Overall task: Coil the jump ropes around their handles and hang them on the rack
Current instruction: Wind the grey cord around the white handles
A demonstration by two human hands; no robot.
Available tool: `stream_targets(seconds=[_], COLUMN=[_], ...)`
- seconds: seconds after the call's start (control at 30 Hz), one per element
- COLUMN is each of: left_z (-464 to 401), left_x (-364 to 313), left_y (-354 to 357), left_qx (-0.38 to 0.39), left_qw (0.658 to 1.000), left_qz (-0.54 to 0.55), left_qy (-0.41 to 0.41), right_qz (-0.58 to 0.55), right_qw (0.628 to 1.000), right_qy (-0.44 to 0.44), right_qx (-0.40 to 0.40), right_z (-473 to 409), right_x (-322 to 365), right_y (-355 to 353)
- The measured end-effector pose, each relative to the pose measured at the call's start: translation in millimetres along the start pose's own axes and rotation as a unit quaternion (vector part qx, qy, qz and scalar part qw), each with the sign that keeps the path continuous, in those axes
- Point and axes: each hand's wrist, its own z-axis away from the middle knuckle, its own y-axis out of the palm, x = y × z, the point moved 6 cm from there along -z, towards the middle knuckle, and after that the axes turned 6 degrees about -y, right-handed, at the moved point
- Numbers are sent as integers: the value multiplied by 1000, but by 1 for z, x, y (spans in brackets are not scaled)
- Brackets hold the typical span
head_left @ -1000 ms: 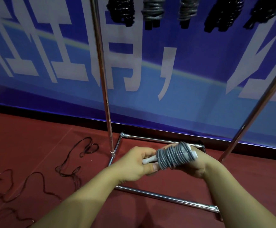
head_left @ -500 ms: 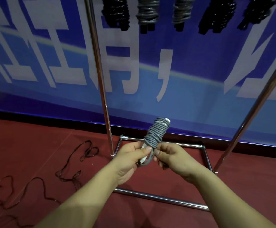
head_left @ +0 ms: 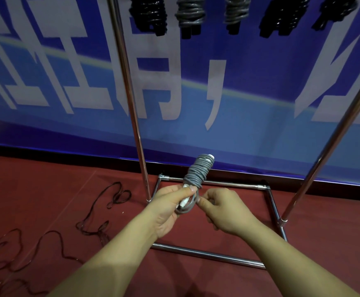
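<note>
- Lying loose over on the far left, a dark rope (head_left: 102,213) is sprawling across the red floor (head_left: 46,189) in slack curves, not yet coiled; it is looking limp and light, the sort that is going to tangle if it is lifted by one strand.
- Moving in, the left hand (head_left: 168,209) is wrapping its fingers round the white lower ends of the handles, thumb pressing on top just under the coil.
- Rising from that grip, the grey jump rope (head_left: 198,172) is standing tilted up and to the right, wound tight round the handles, a white cap showing at the top, the bundle sitting just in front of the rack (head_left: 135,116) base.
- Handling looks easy here: the bundle is light and firm, while the cord itself is springy and wanting to unwind, so the handle ends are the place to be holding.
- Coming across, the right hand (head_left: 222,209) is pinching the loose loop of cord at the bottom; whether it is tucking an end through is hard to tell.
- Hanging above, wound bundles (head_left: 189,16) are crowding the top edge.
</note>
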Motion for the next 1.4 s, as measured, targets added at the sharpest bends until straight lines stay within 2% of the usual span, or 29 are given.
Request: stream_targets(seconds=[0.17, 0.3, 0.4, 0.5, 0.63, 0.77, 0.87, 1.03, 1.13, 1.23, 1.3, 1.4], left_z=[-1, -1, -2, -2, -4, -2, 0, 1, 4, 8, 11, 15], left_x=[1, 3, 3, 3, 2, 3, 4, 5, 8, 8, 6, 4], left_y=[-4, -7, -11, -14, -20, -25, -24, -24, -23, -22, -23, -26], left_qx=[-47, -76, -85, -79, -81, -100, -84, -13, 18, 38, 55, 50], left_qw=[999, 996, 992, 986, 982, 975, 966, 939, 905, 862, 845, 845], left_qz=[-2, -38, -91, -145, -169, -199, -245, -343, -425, -506, -531, -533], left_qy=[3, -5, 2, 6, 0, 17, 18, 14, 6, 10, 12, 7], right_qz=[74, 142, 170, 165, 146, 174, 204, 234, 271, 277, 243, 183], right_qw=[995, 988, 983, 982, 979, 973, 960, 948, 923, 910, 923, 952], right_qy=[-59, -58, -38, -60, -137, -154, -189, -217, -272, -308, -298, -238], right_qx=[-11, -34, -57, -68, -46, -8, -8, -3, -33, -24, 12, 66], right_z=[-2, -1, 0, 3, 7, 7, 7, 10, 16, 16, 14, 8], right_x=[4, 5, 5, 8, 18, 16, 20, 26, 34, 38, 36, 29], right_y=[-1, -7, -16, -24, -21, -11, -9, -3, 2, 12, 21, 27])
